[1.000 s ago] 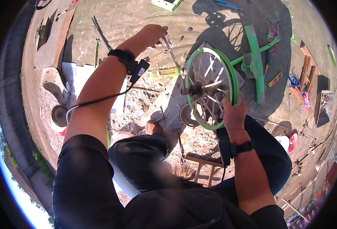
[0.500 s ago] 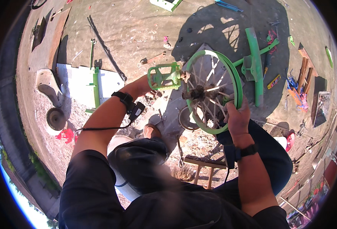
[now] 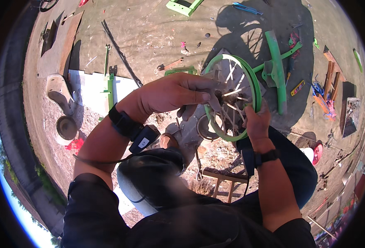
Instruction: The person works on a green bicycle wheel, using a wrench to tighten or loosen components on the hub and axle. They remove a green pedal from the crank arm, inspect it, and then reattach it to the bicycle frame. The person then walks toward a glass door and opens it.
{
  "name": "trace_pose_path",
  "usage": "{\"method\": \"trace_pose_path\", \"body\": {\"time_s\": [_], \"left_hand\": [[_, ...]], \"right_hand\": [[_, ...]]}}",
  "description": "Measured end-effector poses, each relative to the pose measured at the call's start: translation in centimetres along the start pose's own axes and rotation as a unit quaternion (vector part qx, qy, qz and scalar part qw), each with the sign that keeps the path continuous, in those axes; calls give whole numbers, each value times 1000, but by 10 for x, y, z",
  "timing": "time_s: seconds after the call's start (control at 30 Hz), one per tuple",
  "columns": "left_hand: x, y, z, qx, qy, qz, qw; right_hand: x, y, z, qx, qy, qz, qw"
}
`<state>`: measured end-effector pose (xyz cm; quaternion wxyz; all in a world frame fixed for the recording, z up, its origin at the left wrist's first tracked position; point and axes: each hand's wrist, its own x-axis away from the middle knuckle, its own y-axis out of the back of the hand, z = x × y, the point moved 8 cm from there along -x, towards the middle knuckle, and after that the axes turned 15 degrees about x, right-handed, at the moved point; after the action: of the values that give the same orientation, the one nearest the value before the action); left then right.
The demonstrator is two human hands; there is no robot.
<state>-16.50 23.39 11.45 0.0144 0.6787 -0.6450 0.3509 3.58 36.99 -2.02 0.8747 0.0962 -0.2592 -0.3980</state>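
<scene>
My right hand (image 3: 256,122) grips the right rim of a small green spoked wheel (image 3: 254,80), thumb towards me, and holds it tilted upright above the ground. My left hand (image 3: 170,94) is in front of the wheel's left side, with its index finger stretched towards the spokes and the thumb apart below it. Its fingertips are blurred, and I see nothing clearly held in it. Behind that hand a green pedal (image 3: 180,71) partly shows; the hand also covers much of the wheel's hub.
A green frame tube (image 3: 275,74) lies right of the wheel. A yellow tool (image 3: 297,88) and wooden pieces (image 3: 330,80) are further right. At left are a green post (image 3: 109,91), a pale saddle-shaped shell (image 3: 58,91) and a dark round pan (image 3: 66,127). A wooden stool (image 3: 221,177) stands near my legs.
My left hand has come from behind the pedal to in front of it and the hub, moving right. My right hand keeps its grip on the wheel's rim.
</scene>
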Motion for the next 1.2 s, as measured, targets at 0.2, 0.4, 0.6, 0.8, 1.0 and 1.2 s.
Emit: {"method": "trace_pose_path", "body": {"time_s": [0.2, 0.4, 0.6, 0.8, 1.0, 1.2], "left_hand": [[-37, 71, -60, -232, -11, -112, 966], [-45, 166, -5, -330, 54, -151, 930], [-10, 134, 121, -156, 130, -60, 977], [25, 21, 136, 44, 200, 47, 978], [2, 7, 3, 93, -42, 40, 994], [-28, 133, -18, -296, 1, -198, 934]], "right_hand": [[-1, -1, -8, -4, 5, -1, 1000], [1, -1, -4, 0, -11, 0, 1000], [3, 0, -9, 2, -14, 8, 1000], [1, 0, -8, 13, 7, 4, 1000], [0, 1, -1, 1, 0, 3, 1000], [2, 1, 0, 4, -6, -3, 1000]]}}
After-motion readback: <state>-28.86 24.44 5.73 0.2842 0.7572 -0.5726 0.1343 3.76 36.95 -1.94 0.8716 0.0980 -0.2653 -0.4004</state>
